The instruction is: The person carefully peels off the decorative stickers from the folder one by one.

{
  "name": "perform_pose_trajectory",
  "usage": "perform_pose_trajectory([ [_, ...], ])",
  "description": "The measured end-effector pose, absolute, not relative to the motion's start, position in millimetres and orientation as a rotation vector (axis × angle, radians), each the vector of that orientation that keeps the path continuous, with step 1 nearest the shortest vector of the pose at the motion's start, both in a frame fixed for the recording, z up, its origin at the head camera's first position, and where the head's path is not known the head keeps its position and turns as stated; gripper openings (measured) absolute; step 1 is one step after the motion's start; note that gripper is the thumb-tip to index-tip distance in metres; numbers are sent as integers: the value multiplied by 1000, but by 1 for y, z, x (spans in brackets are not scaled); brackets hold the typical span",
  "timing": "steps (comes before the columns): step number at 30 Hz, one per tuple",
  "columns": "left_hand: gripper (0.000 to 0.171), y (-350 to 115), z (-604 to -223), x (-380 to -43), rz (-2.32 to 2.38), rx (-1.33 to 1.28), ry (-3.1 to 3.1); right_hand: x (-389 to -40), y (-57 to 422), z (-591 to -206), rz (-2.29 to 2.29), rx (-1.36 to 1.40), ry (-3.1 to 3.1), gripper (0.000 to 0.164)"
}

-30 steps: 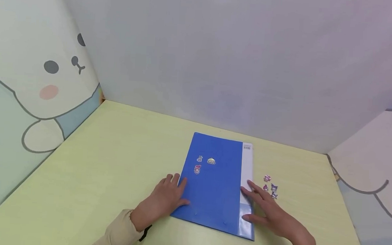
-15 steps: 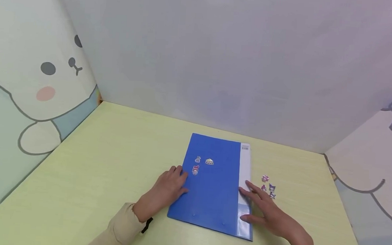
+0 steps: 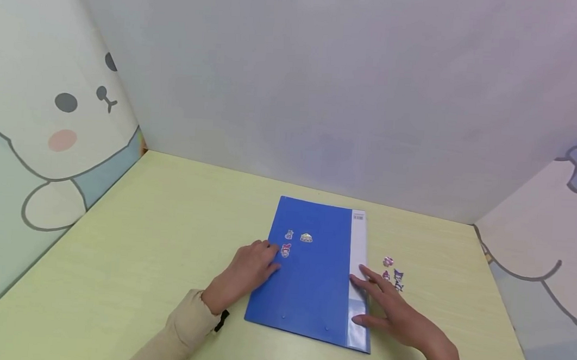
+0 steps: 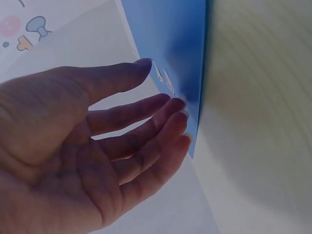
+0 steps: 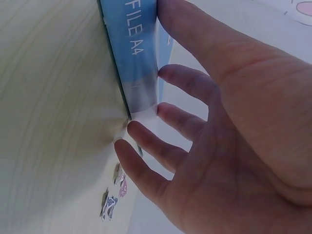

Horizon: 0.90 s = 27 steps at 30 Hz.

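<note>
A blue A4 file folder (image 3: 312, 279) lies closed on the table, its spine with a white and clear strip (image 3: 359, 243) toward the right. Three small cartoon stickers sit on its cover: a pink-bowed one (image 3: 286, 250), a pale one (image 3: 289, 234) and a yellowish one (image 3: 306, 237). My left hand (image 3: 244, 270) is at the folder's left edge, its gently bent fingertips right by the edge in the left wrist view. My right hand (image 3: 399, 311) rests spread against the spine, thumb and fingertips on it, with "FILE A4" lettering (image 5: 134, 29) visible beside the thumb.
Several loose stickers (image 3: 398, 275) lie on the table to the right of the folder, just beyond my right hand. The pale yellow table (image 3: 184, 212) meets a grey-white back wall (image 3: 317, 94) and side walls with cartoon figures (image 3: 65, 135).
My left hand has slid up along the folder's left edge, its fingers bending more. The right hand stays on the spine. The view has shifted slightly.
</note>
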<state>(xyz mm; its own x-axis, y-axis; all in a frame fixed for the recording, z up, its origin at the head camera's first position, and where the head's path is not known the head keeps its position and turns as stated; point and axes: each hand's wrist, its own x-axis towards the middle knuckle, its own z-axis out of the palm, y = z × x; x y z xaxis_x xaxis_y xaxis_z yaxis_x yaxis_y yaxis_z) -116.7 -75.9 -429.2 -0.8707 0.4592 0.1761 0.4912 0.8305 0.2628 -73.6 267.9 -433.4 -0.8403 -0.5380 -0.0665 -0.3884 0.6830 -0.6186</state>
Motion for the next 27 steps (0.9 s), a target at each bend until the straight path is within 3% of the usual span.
perform_pose_trajectory([
  [27,17,-66,-438,-152,-671,-631,-2966,-75,267,-434,-881,-748,2667,80],
])
